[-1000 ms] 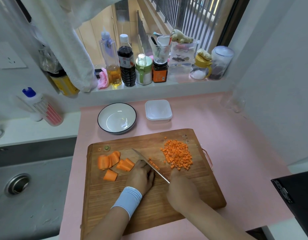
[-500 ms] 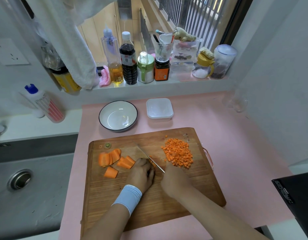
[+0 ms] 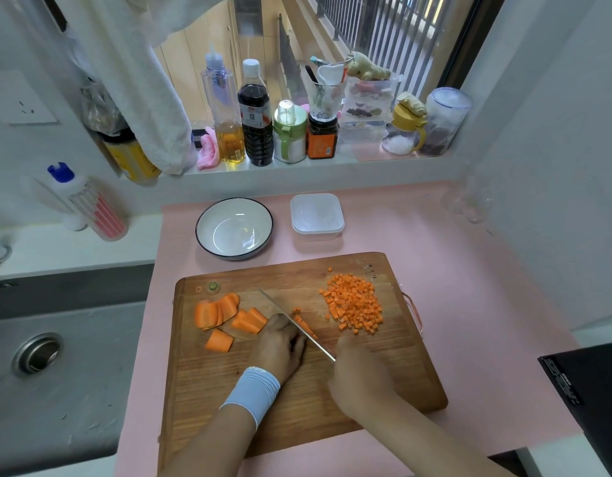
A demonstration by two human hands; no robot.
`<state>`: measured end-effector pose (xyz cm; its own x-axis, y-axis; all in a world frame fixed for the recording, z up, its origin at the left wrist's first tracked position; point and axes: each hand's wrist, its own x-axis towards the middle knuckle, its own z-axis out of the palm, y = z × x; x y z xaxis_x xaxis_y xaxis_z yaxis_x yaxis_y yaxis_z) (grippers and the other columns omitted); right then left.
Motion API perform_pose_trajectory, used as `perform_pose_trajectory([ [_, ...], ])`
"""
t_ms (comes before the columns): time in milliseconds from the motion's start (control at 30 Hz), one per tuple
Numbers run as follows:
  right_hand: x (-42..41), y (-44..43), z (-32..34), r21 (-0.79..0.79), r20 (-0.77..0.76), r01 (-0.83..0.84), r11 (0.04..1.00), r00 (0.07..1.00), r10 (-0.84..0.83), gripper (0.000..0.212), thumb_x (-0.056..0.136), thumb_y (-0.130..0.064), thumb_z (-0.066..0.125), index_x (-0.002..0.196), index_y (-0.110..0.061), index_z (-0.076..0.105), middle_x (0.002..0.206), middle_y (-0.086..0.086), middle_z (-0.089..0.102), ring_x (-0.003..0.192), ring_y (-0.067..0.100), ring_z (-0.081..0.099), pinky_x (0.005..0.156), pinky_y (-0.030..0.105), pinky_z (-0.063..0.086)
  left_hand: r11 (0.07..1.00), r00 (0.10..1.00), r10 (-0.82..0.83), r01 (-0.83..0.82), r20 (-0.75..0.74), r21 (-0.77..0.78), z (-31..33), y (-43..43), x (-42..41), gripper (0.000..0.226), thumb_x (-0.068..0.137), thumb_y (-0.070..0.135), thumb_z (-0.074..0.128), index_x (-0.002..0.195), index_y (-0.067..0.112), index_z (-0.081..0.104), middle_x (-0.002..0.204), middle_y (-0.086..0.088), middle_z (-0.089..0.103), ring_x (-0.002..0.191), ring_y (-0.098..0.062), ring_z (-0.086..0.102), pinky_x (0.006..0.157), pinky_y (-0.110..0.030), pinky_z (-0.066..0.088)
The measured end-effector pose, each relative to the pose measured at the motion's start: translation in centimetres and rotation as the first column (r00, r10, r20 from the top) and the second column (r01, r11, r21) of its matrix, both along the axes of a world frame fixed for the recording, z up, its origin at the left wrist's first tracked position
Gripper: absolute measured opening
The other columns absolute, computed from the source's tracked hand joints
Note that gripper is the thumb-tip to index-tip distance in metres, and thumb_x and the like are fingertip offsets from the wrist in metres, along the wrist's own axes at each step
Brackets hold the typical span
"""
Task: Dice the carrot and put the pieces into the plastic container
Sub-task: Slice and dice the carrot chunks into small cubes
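Note:
On the wooden cutting board (image 3: 383,383) my left hand (image 3: 278,346) presses curled fingers on carrot strips (image 3: 303,323), mostly hidden under it. My right hand (image 3: 358,370) grips the handle of a knife (image 3: 294,320), whose blade lies against the left knuckles and across the strips. A pile of diced carrot (image 3: 354,302) sits at the board's right. Several uncut carrot chunks (image 3: 222,313) lie at the left. The plastic container (image 3: 317,216), holding nothing, stands behind the board.
A white bowl (image 3: 234,227) with a dark rim sits left of the container on the pink counter (image 3: 469,304). A steel sink (image 3: 39,373) is on the left. Bottles and jars line the window sill (image 3: 297,163). A black box (image 3: 590,390) is at the right edge.
The knife has drawn back toward me and a bit left along the strips, after pushing forward half a second ago. My left hand stays on the carrot. A few new cubes lie by the blade.

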<state>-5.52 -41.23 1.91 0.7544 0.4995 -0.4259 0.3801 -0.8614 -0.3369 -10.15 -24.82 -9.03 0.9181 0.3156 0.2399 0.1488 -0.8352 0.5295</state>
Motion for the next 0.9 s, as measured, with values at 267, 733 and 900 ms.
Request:
perform_pose_trajectory([
  [267, 0.8, 1.4, -0.6, -0.022, -0.05, 0.004, 1.0, 0.999, -0.005, 0.027, 0.097, -0.011, 0.05, 0.124, -0.015, 0.047, 0.114, 0.006, 0.065, 0.102, 0.025, 0.065, 0.077, 0.032, 0.051, 0.999, 1.0, 0.016, -0.015, 0.015, -0.046, -0.3, 0.0, 0.0, 0.004, 0.079, 0.013, 0.073, 0.082, 0.012, 0.074, 0.092, -0.002, 0.067, 0.097, -0.015, 0.055, 0.087, -0.016, 0.041],
  [733, 0.9, 2.6, -1.2, -0.001, 0.013, 0.019, 1.0, 1.0, -0.019, 0.039, 0.096, -0.015, 0.053, 0.134, -0.01, 0.046, 0.115, 0.008, 0.063, 0.101, 0.025, 0.065, 0.068, 0.03, 0.042, 0.995, 0.998, 0.039, -0.034, 0.056, -0.092, -0.9, -0.2, -0.3, 0.009, 0.075, 0.01, 0.081, 0.082, 0.013, 0.075, 0.089, 0.0, 0.067, 0.093, -0.011, 0.054, 0.087, -0.011, 0.037],
  [900, 0.1, 1.0, -0.2, 0.016, 0.02, -0.013, 1.0, 1.0, 0.013, 0.024, 0.096, -0.016, 0.054, 0.119, -0.017, 0.05, 0.11, 0.003, 0.065, 0.099, 0.023, 0.066, 0.074, 0.031, 0.049, 0.992, 0.997, 0.07, -0.066, 0.037, -0.107, -1.6, -0.3, -0.3, 0.006, 0.076, 0.011, 0.081, 0.08, 0.012, 0.076, 0.09, -0.002, 0.067, 0.093, -0.014, 0.058, 0.085, -0.016, 0.043],
])
